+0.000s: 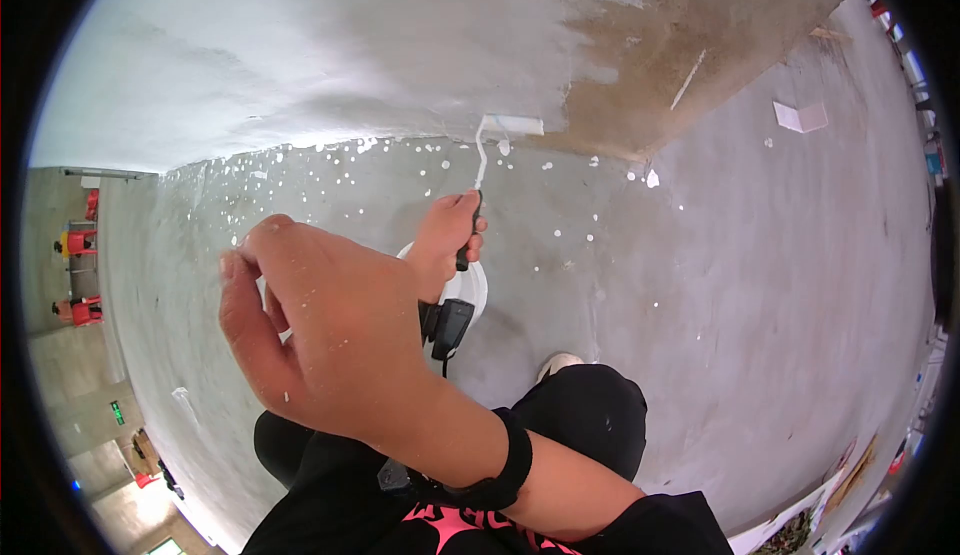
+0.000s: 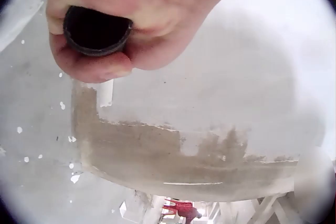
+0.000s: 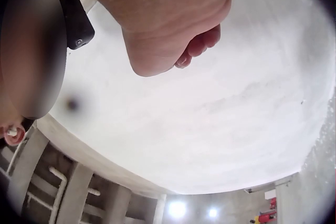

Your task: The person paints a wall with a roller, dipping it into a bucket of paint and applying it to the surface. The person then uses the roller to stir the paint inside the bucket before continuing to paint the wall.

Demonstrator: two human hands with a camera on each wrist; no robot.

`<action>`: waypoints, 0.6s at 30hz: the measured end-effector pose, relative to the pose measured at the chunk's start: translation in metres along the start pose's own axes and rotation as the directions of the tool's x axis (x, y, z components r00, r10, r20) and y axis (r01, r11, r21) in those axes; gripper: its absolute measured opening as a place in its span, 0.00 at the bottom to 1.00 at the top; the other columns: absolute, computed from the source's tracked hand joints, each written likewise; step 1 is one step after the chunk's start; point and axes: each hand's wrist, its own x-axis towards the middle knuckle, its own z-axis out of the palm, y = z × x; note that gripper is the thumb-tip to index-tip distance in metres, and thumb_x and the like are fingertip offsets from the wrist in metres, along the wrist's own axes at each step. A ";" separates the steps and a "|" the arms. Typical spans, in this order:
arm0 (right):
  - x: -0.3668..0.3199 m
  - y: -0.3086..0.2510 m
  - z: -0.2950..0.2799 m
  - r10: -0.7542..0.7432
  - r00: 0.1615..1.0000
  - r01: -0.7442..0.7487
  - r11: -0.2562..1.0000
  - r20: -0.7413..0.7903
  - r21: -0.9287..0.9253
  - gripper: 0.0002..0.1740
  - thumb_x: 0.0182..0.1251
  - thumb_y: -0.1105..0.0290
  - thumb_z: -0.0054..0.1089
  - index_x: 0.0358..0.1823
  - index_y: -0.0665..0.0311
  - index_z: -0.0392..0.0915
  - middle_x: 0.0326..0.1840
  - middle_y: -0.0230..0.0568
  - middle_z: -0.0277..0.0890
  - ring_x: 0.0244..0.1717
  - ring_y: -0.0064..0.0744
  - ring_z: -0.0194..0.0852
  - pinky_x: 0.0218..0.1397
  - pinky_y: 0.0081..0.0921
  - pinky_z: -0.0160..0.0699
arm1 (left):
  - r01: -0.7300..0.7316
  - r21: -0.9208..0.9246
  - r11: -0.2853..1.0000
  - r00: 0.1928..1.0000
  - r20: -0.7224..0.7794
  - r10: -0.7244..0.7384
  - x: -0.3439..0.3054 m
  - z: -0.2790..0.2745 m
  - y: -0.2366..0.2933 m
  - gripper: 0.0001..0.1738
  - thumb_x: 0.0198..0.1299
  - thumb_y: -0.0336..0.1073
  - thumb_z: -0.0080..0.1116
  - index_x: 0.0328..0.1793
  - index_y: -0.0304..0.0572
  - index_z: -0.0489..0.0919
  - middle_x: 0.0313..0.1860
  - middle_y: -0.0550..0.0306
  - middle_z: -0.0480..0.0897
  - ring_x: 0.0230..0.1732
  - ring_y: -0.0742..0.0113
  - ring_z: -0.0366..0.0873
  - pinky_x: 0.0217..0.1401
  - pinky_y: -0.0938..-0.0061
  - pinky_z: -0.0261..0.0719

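Note:
My left hand (image 1: pixel 447 237) grips the black handle (image 1: pixel 463 257) of a paint roller. The hollow end of that handle (image 2: pixel 97 51) faces the camera in the left wrist view, with the fingers wrapped around it. The white roller sleeve (image 1: pixel 520 125) lies along the foot of the wall, beside a bare brown patch (image 1: pixel 610 55) in the whitish coating. A white bucket (image 1: pixel 478 290) stands under the left forearm, partly hidden. Raised close to the head camera, my right hand (image 1: pixel 325 315) has loosely curled fingers and holds nothing. Its fingers (image 3: pixel 197 47) also show in the right wrist view.
White paint spots (image 1: pixel 330 160) dot the grey floor (image 1: pixel 700 255) along the wall (image 1: pixel 300 45). A folded white sheet (image 1: pixel 800 117) lies off to the right. Red chairs (image 1: pixel 85 243) stand far to the left. My knee (image 1: pixel 590 415) is bent near the bucket.

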 end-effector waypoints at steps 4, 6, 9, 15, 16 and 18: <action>-0.009 -0.006 0.004 -0.002 1.000 0.002 1.000 0.022 -0.007 0.07 0.58 0.80 0.59 0.26 0.65 0.70 0.15 0.36 0.67 0.12 0.31 0.66 0.17 0.28 0.60 | 0.044 0.023 0.999 0.999 -0.018 -0.044 0.024 0.003 -0.010 0.14 0.72 0.46 0.47 0.41 0.42 0.69 0.24 0.62 0.72 0.13 0.78 0.63 0.12 0.81 0.61; -0.013 -0.009 0.005 0.006 0.999 -0.006 1.000 0.044 -0.011 0.06 0.58 0.79 0.59 0.27 0.65 0.71 0.15 0.37 0.66 0.12 0.32 0.66 0.17 0.28 0.61 | 0.069 0.038 0.997 0.997 -0.020 -0.068 0.025 0.002 -0.015 0.15 0.72 0.46 0.47 0.41 0.42 0.68 0.24 0.62 0.72 0.13 0.78 0.63 0.12 0.81 0.61; -0.017 -0.014 0.004 -0.029 0.998 0.030 0.999 0.051 -0.015 0.06 0.58 0.79 0.59 0.28 0.65 0.70 0.15 0.37 0.66 0.13 0.33 0.67 0.17 0.30 0.61 | 0.064 0.008 0.998 0.998 0.002 -0.064 0.011 0.001 -0.020 0.14 0.72 0.46 0.47 0.41 0.44 0.68 0.25 0.62 0.72 0.13 0.78 0.62 0.12 0.81 0.61; -0.021 -0.023 -0.006 -0.063 0.997 0.063 0.998 0.043 -0.019 0.06 0.57 0.80 0.59 0.28 0.65 0.70 0.14 0.36 0.64 0.13 0.35 0.66 0.18 0.31 0.58 | 0.055 -0.187 0.981 0.995 -0.075 -0.070 -0.033 -0.021 -0.010 0.13 0.72 0.46 0.45 0.40 0.45 0.67 0.25 0.62 0.71 0.13 0.76 0.62 0.12 0.78 0.62; -0.021 -0.026 -0.008 -0.044 0.996 0.048 0.997 0.075 -0.052 0.06 0.59 0.78 0.58 0.29 0.66 0.69 0.17 0.40 0.66 0.16 0.41 0.68 0.21 0.36 0.63 | 0.006 -0.092 0.996 0.990 -0.138 -0.019 -0.039 -0.027 -0.004 0.14 0.73 0.46 0.45 0.40 0.45 0.68 0.25 0.62 0.71 0.13 0.76 0.62 0.12 0.78 0.61; -0.022 -0.030 -0.011 -0.023 0.994 0.031 0.996 0.110 -0.080 0.06 0.60 0.75 0.57 0.30 0.67 0.68 0.19 0.44 0.68 0.19 0.47 0.71 0.24 0.40 0.67 | -0.037 0.006 0.999 0.979 -0.202 0.037 -0.055 -0.038 0.011 0.14 0.73 0.47 0.45 0.41 0.45 0.68 0.25 0.62 0.71 0.13 0.76 0.61 0.12 0.78 0.61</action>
